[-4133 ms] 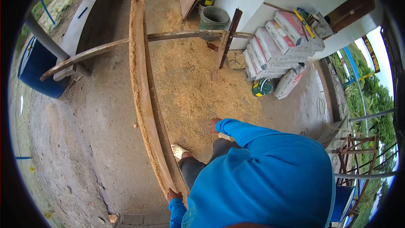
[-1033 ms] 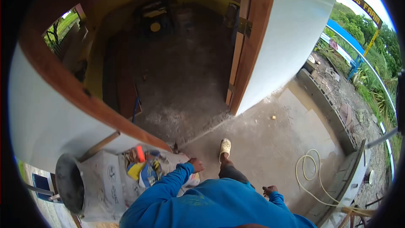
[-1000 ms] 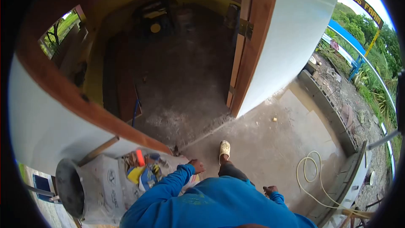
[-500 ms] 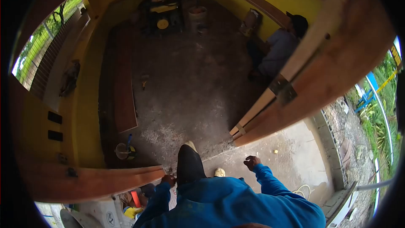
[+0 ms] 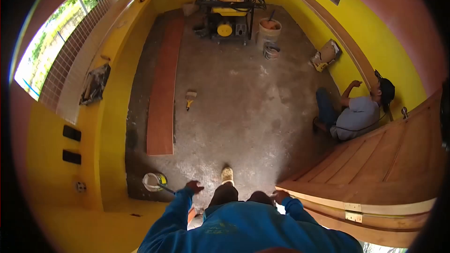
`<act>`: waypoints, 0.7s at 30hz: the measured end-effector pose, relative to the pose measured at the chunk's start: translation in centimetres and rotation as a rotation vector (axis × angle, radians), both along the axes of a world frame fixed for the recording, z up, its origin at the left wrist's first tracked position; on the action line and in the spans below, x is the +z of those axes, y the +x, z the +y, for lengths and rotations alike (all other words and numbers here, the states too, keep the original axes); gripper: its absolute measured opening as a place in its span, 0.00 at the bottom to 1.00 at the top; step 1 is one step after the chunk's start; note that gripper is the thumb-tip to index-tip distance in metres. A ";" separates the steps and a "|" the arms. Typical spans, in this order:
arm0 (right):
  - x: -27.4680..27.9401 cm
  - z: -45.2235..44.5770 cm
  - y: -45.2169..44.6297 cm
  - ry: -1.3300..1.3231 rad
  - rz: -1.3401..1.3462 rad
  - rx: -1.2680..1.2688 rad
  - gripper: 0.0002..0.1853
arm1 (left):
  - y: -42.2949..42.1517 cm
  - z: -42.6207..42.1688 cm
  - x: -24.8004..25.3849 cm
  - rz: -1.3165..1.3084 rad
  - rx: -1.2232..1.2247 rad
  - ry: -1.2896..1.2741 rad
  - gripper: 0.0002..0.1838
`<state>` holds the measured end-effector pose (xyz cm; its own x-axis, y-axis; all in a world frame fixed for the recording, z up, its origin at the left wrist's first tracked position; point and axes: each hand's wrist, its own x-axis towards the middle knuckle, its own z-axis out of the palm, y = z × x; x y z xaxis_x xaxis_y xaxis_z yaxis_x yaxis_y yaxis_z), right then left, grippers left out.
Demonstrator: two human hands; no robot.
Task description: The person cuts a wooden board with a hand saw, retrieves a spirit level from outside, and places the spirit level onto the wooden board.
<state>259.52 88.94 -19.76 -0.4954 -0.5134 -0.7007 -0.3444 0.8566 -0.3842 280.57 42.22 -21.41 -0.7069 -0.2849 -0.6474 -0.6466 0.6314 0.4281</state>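
My left hand (image 5: 194, 187) hangs low over the floor just inside the doorway, its fingers apart and nothing in them. Close to its left stands a small paint can (image 5: 154, 182) with a blue handle (image 5: 167, 189) leaning out toward my sleeve. At the near edge of the wooden door (image 5: 370, 164) is my right hand (image 5: 281, 197), fingers loosely extended; whether it touches the door is unclear. One of my shoes (image 5: 227, 176) is planted on the concrete floor ahead.
A person (image 5: 358, 112) sits by the right wall behind the door. A paintbrush (image 5: 190, 99) lies beside a long reddish board (image 5: 161, 112). Farther back are a yellow-and-black generator (image 5: 229, 18), a bucket (image 5: 269, 30), a smaller can (image 5: 271, 50) and a paper bag (image 5: 326, 55).
I have stepped forward through the doorway, and the room looks brighter. My left hand has left the wooden piece on the left. My right hand is now beside the door edge.
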 end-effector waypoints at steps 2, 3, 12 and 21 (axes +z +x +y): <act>3.9 -3.4 -4.6 -0.149 -0.001 -0.439 0.24 | -7.7 -6.9 4.6 -0.090 -0.099 -0.127 0.46; 8.2 -5.6 -6.5 -0.197 -0.018 -0.531 0.23 | -11.6 -11.7 6.3 -0.043 0.061 -0.073 0.48; 7.6 -7.3 -20.1 -0.003 0.116 -0.424 0.22 | -40.6 -40.1 46.6 0.968 0.293 -0.698 0.39; -0.3 -2.5 -25.8 0.154 -0.080 -0.592 0.22 | -68.0 -38.8 63.3 0.756 0.263 -0.433 0.31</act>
